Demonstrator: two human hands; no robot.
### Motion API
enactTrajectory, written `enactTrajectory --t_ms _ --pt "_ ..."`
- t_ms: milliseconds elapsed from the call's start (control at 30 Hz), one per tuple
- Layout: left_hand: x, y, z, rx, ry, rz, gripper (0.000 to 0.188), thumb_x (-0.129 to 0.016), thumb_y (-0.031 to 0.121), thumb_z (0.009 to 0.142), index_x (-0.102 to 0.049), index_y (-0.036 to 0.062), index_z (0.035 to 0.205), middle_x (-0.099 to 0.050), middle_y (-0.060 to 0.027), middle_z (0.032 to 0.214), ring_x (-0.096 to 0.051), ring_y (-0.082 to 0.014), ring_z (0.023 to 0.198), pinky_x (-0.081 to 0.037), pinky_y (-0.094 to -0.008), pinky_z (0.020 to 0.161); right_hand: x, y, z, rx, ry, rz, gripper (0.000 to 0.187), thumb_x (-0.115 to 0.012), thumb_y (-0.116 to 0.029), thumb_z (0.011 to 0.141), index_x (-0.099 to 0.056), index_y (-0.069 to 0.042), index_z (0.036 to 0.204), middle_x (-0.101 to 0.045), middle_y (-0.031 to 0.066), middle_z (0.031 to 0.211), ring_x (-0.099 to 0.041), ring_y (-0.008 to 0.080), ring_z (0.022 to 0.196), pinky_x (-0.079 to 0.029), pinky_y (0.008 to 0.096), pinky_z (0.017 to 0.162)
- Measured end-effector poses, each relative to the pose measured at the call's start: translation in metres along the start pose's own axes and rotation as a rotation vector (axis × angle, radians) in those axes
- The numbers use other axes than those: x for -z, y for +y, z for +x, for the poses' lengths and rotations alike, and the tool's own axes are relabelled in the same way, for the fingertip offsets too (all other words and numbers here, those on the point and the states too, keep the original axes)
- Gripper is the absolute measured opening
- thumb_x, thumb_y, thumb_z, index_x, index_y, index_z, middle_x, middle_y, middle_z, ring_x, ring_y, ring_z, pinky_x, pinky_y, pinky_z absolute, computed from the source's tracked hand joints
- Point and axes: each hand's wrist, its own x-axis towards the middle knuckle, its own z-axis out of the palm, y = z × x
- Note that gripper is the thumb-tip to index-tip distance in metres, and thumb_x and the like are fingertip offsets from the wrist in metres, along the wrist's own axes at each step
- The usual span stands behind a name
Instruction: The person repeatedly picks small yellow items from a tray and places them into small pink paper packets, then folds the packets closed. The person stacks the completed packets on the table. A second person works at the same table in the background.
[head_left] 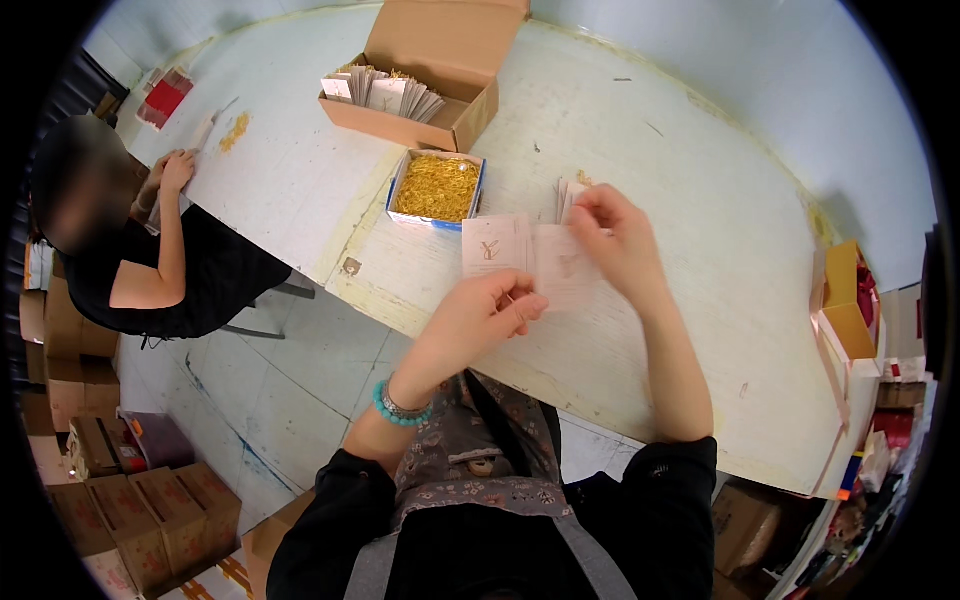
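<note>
Just off the table's front edge, my left hand (482, 318) is closed with thumb and fingertips together; whatever it pinches is too small to make out. Beyond it lies a stack of pale printed cards (495, 240) with a small gold motif. A blurred pale card (562, 262) stretches between the stack and my right hand (622, 238), whose thumb and fingers pinch near its upper right edge. More cards (564, 198) stand in a small bunch behind my right fingers, with some gold bits beside them. A blue-and-white box (480, 192) filled with small gold metal pieces (435, 187) sits past the stack.
An open brown carton (477, 120) holding rows of cards (390, 95) stands farther back. At left a co-worker (160, 230) handles something at the table near a gold pile (235, 132). Cartons (150, 510) crowd the lower left floor; a yellow-and-white box (845, 300) stands at the right edge.
</note>
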Motion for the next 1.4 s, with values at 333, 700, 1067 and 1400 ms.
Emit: enactTrajectory --t_ms 333,700,1067,1400 --pt "0.009 -0.021 -0.018 -0.221 0.300 0.268 0.018 -0.065 0.011 0.084 -0.065 0.0010 0.099 -0.065 -0.0084 0.081 -0.060 -0.0133 0.062 -0.049 -0.0245 0.059 0.006 0.052 0.019 0.600 0.455 -0.739 0.010 -0.067 -0.007 0.075 -0.062 -0.007 0.083 -0.062 0.0045 0.087 -0.056 0.0225 0.085 -0.045 0.0352 0.073" --pt "0.020 -0.037 -0.021 -0.271 0.547 0.349 0.011 -0.067 0.009 0.081 -0.067 0.0035 0.091 -0.066 -0.0082 0.082 -0.058 -0.0146 0.055 -0.047 -0.0253 0.052 -0.127 0.011 0.086 0.481 -0.176 -0.853 0.003 -0.069 -0.019 0.073 -0.070 -0.017 0.074 -0.064 -0.0009 0.081 -0.052 0.0199 0.089 -0.039 0.0367 0.077" --pt "0.038 -0.031 -0.008 -0.279 0.716 0.241 0.014 -0.065 0.005 0.084 -0.065 0.0005 0.097 -0.065 -0.0092 0.084 -0.057 -0.0121 0.057 -0.046 -0.0235 0.052 -0.084 -0.010 0.070 -0.008 -0.311 -0.017 0.020 -0.068 -0.023 0.083 -0.071 -0.003 0.086 -0.067 0.0027 0.078 -0.057 0.0102 0.068 -0.044 0.0265 0.060" --pt "0.062 -0.018 0.048 -0.477 0.527 0.380 0.032 -0.062 0.002 0.083 -0.060 0.0001 0.115 -0.067 -0.0081 0.097 -0.058 -0.0129 0.069 -0.048 -0.0241 0.060 -0.084 -0.009 0.063 0.032 -0.333 -0.012 0.026 -0.064 -0.026 0.082 -0.068 -0.001 0.087 -0.065 0.0113 0.071 -0.060 0.0191 0.063 -0.047 0.0316 0.060"
